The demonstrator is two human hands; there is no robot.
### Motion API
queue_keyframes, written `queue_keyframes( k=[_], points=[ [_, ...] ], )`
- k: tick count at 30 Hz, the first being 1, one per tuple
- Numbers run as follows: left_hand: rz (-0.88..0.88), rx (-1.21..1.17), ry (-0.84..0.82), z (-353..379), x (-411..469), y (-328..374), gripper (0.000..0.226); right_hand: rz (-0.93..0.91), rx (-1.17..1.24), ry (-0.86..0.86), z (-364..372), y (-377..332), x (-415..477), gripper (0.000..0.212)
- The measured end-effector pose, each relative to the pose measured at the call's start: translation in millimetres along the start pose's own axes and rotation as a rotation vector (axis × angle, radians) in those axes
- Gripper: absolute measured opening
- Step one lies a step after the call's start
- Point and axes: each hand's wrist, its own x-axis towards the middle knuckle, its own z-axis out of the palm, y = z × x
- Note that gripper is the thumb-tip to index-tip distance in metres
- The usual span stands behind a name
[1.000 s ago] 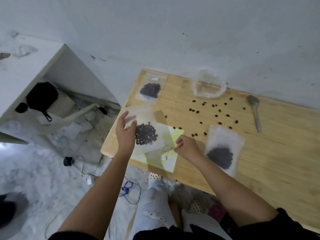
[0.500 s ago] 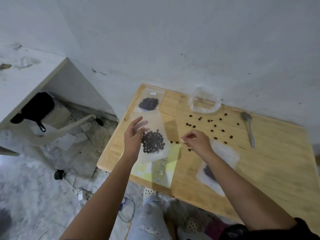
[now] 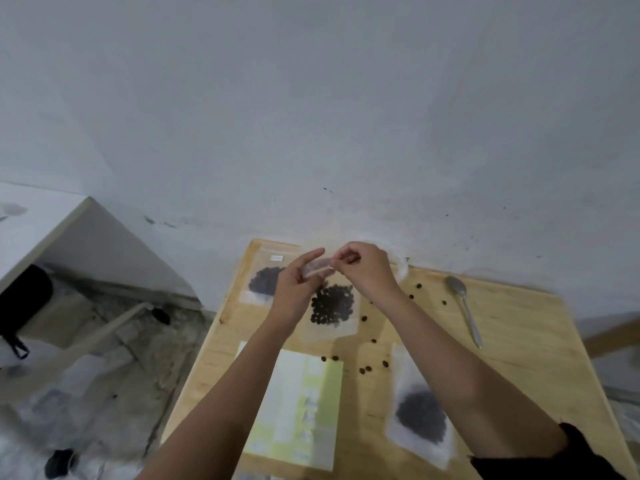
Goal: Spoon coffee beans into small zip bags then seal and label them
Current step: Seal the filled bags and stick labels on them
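A clear zip bag [image 3: 332, 310] with a clump of dark coffee beans hangs upright over the wooden table [image 3: 512, 344]. My left hand [image 3: 296, 289] grips the bag's top edge from the left, and my right hand [image 3: 363, 271] pinches the same edge from the right. Another bean bag with a white label [image 3: 265, 280] lies at the table's far left corner. A third bean bag [image 3: 420, 410] lies flat under my right forearm. The yellow-and-white label sheet [image 3: 301, 403] lies near the front edge. A metal spoon [image 3: 464, 306] rests on the right.
Loose coffee beans [image 3: 367, 368] are scattered across the table's middle. A clear plastic container [image 3: 401, 268] sits at the back, mostly hidden behind my right hand. A white shelf unit [image 3: 41, 230] and a cluttered floor lie to the left. A wall rises directly behind the table.
My left hand has lifted the bean bag off the label sheet to an upright hang. My right hand has come up from the table and taken the bag's top edge. The camera tilted upward.
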Motion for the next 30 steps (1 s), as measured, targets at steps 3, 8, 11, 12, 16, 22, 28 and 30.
queue_keyframes(
  k=[3, 8, 11, 12, 16, 22, 28, 30],
  points=[
    [-0.003, 0.001, -0.035, -1.5, 11.6, 0.9, 0.039, 0.004, -0.064, 0.010, 1.0, -2.5, 9.2, 0.005],
    [-0.011, 0.008, -0.063, -2.8, 24.6, 4.1, 0.040, 0.051, -0.106, 0.019, 2.6, -4.4, 20.0, 0.005],
    [-0.006, 0.012, -0.072, -4.3, 31.3, 5.4, 0.042, 0.066, -0.111, 0.025, 3.8, -6.6, 24.4, 0.004],
    [-0.005, 0.013, -0.076, -5.2, 33.2, 5.8, 0.042, 0.070, -0.102, 0.032, 4.3, -6.8, 25.8, 0.004],
    [0.004, 0.018, -0.086, -8.7, 39.2, 6.4, 0.042, 0.103, -0.067, 0.059, 7.8, -9.2, 30.0, 0.005],
    [-0.002, 0.015, -0.105, -15.3, 43.7, 5.3, 0.044, 0.145, -0.067, 0.066, 13.3, -13.4, 35.5, 0.011],
    [-0.030, -0.049, -0.047, -26.5, 46.6, 7.1, 0.038, 0.187, -0.046, 0.162, 16.7, -9.2, 37.9, 0.060],
    [-0.043, -0.109, -0.028, -29.5, 47.9, 9.6, 0.033, 0.213, 0.096, 0.155, 19.3, -9.8, 36.6, 0.068]
  ],
)
